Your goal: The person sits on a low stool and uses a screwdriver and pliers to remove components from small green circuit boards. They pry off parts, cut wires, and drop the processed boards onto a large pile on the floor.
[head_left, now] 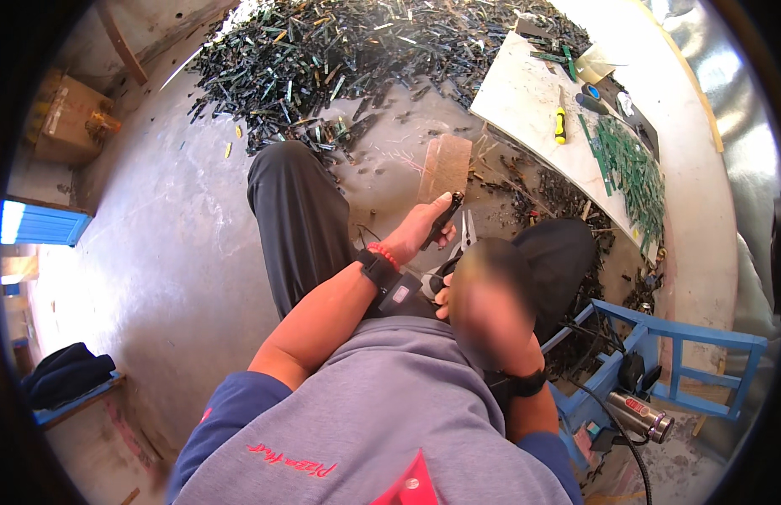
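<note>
My left hand (414, 229) is closed around a short, narrow black piece (442, 220), with the thumb along its top end. Just to the right, the slim metal jaws of a pair of pliers (468, 229) point up and away from me. My right hand (443, 298) has its fingers curled at the pliers' handles, below the jaws; a blurred patch hides most of this hand. The jaws look apart from the black piece. Beyond my hands, a flat brown block (447, 167) lies on the floor between my knees.
A large heap of dark strips (323, 59) covers the floor ahead. At right, a white board (525, 93) bears a yellow-and-black screwdriver (560, 126) and a pile of green strips (630, 172). A blue wooden frame (710, 328) and a metal flask (638, 415) are at lower right.
</note>
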Motion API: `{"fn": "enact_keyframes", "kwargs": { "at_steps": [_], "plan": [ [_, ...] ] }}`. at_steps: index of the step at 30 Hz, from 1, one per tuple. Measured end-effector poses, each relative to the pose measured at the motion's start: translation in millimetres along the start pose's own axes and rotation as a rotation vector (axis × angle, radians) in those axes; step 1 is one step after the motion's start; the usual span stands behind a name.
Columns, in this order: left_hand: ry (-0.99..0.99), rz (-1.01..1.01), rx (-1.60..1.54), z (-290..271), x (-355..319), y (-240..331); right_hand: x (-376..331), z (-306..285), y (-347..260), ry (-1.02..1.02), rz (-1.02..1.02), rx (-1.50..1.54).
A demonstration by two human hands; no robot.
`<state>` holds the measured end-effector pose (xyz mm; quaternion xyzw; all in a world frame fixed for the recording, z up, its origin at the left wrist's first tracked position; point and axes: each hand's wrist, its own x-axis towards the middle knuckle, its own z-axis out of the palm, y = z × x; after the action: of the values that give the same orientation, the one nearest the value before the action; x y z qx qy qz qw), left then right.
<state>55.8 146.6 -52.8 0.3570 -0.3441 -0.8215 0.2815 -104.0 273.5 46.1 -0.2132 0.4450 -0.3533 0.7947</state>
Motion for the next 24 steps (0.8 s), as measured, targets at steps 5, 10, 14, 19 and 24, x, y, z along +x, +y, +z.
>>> {"fn": "enact_keyframes", "kwargs": {
  "at_steps": [5, 10, 14, 19, 24],
  "plan": [
    [0.036, 0.037, 0.075, 5.1, -9.1, 8.2, 11.6, -3.2, 5.4, -0.081, 0.041, 0.051],
    [0.029, 0.087, 0.135, 6.4, -15.7, 15.4, 12.8, 6.0, -0.2, -0.078, 0.053, 0.076],
    [0.018, 0.098, 0.169, 8.6, -16.8, 16.4, 14.5, 8.4, -0.8, -0.074, 0.028, 0.094],
    [0.020, 0.066, 0.225, 7.1, -14.5, 13.8, 13.2, 13.3, -4.4, -0.062, 0.032, 0.101],
    [-0.005, 0.084, 0.244, 2.0, -11.3, 7.8, 15.2, 13.4, -1.8, -0.067, 0.042, 0.189]
  ]
}}
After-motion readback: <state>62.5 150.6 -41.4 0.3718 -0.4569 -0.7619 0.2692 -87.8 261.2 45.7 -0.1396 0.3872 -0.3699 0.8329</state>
